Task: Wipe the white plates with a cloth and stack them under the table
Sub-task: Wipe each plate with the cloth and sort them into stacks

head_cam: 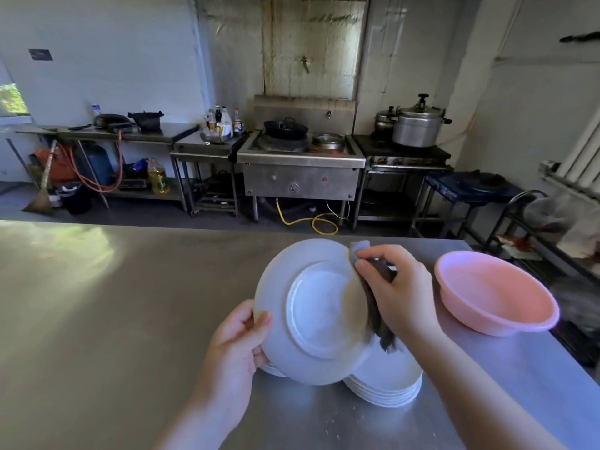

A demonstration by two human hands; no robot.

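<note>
My left hand [238,339] grips the left rim of a white plate [311,313], held up tilted with its underside toward me. My right hand [394,289] holds a grey cloth [376,306] against the plate's right rim; the cloth hangs down behind the edge. Under the raised plate a stack of several white plates [389,383] rests on the steel table [97,319]. The edge of another white plate [272,370] shows beneath my left hand.
A pink plastic basin [496,292] stands on the table to the right of my right hand. Beyond the table's far edge are a wok stove [302,157], steel counters with bottles and pots, and a metal rack [535,235] at the right.
</note>
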